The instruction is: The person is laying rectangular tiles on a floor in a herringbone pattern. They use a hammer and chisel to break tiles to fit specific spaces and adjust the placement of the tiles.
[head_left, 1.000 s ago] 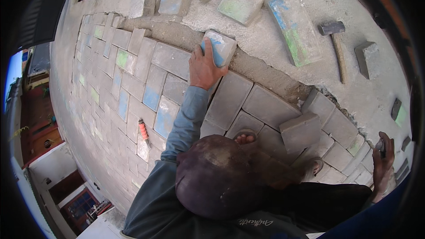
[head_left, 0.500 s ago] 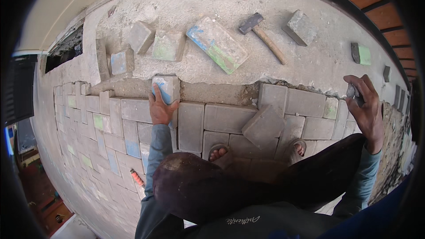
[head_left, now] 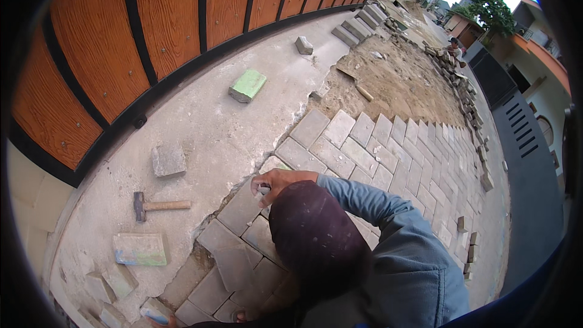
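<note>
You seem to be edging the paving (head_left: 371, 159). Your right hand (head_left: 282, 181) pinches a small stone (head_left: 263, 189) over it; your left hand (head_left: 170, 322) touches the blue-marked brick (head_left: 156, 308), near left, its grip hidden. Next likely calls for seating that brick in the sandy gap (head_left: 189, 274).

1 head-worn fisheye view looks slantwise down across the paving (head_left: 419, 171), from close above.
</note>
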Motion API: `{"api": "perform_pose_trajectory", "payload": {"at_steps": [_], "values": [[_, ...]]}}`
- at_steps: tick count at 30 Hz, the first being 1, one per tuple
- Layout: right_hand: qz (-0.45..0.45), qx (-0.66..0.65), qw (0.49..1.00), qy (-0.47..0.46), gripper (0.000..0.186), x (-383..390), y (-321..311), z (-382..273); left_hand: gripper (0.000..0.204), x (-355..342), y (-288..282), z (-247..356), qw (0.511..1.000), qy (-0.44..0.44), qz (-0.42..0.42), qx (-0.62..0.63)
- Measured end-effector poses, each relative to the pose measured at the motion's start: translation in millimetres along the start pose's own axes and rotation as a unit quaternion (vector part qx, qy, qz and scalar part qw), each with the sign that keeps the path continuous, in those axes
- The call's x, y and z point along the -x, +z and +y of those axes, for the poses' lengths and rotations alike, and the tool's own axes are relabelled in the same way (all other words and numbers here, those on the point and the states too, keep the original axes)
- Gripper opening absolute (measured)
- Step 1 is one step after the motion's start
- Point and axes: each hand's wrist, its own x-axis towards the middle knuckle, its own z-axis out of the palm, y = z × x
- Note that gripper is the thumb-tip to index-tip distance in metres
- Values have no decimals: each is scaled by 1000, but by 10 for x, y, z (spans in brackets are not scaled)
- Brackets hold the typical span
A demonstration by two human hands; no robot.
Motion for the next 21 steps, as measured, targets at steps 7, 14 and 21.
{"api": "perform_pose_trajectory", "payload": {"at_steps": [7,14,21], "values": [[-28,-14,943,331,25,1083,-975,585,109,13,-410,-246,997,-14,51,-50],[470,638,526,308,51,2879,-4094,-163,105,257,-183,307,999,25,30,29],[49,474,879,26,25,-968,-1814,-852,108,368,-430,40,987,32,134,-89]]}}
